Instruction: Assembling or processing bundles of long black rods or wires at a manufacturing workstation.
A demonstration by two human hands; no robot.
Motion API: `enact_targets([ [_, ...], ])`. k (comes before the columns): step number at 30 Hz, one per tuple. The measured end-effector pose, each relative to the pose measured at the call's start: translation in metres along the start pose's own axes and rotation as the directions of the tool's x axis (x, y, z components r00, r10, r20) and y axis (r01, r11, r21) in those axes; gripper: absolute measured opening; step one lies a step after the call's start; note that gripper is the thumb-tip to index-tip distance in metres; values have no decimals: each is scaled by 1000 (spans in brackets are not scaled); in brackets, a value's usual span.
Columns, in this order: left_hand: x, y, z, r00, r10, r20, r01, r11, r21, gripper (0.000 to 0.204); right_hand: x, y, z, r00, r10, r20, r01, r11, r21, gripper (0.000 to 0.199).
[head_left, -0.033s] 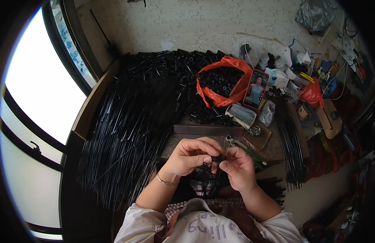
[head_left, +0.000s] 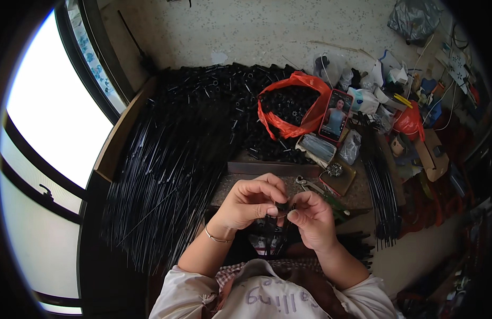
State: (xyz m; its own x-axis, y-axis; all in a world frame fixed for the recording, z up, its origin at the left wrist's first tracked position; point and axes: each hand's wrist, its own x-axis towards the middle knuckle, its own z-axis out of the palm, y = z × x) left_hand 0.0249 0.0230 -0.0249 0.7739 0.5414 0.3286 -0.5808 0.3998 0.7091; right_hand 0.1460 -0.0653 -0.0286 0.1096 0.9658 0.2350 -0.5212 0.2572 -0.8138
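Note:
My left hand (head_left: 251, 201) is closed in a pinch on a small black part (head_left: 281, 206) in front of my chest. Close beside it, my right hand (head_left: 313, 219) is closed too, thumb against forefinger, on a thin black piece (head_left: 293, 208). The fingertips hide most of both pieces, so I cannot tell whether they are joined. Dark strands hang below the fingers against my lap. Left of my hands lies a wide heap of long thin black rods (head_left: 161, 181), and small black tube-like parts (head_left: 214, 85) are piled behind it.
An open red plastic bag (head_left: 294, 131) holds small black parts. Next to it a phone (head_left: 335, 118) stands upright. Pliers with green handles (head_left: 331, 202) lie right of my hands, near a box of thin grey strips (head_left: 316, 149). More black rods (head_left: 381, 196) hang over the right table edge.
My left fingers have lifted slightly, and a little more of a gap shows between the pieces at my fingertips. My right hand has barely moved.

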Motion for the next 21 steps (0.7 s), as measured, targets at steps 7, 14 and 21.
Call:
enact_targets([
  [7,0,-1,-6,998,-22,64,17,996,85,13,-1,4,-5,1000,-12,-10,12,1000,-6,14],
  [14,19,5,2,988,36,151,-72,968,239,10,18,-25,-12,976,98,193,-94,995,-27,22],
  [21,5,-27,18,716,682,151,-223,18,975,16,13,-17,-20,991,-104,-90,83,975,-207,22],
])
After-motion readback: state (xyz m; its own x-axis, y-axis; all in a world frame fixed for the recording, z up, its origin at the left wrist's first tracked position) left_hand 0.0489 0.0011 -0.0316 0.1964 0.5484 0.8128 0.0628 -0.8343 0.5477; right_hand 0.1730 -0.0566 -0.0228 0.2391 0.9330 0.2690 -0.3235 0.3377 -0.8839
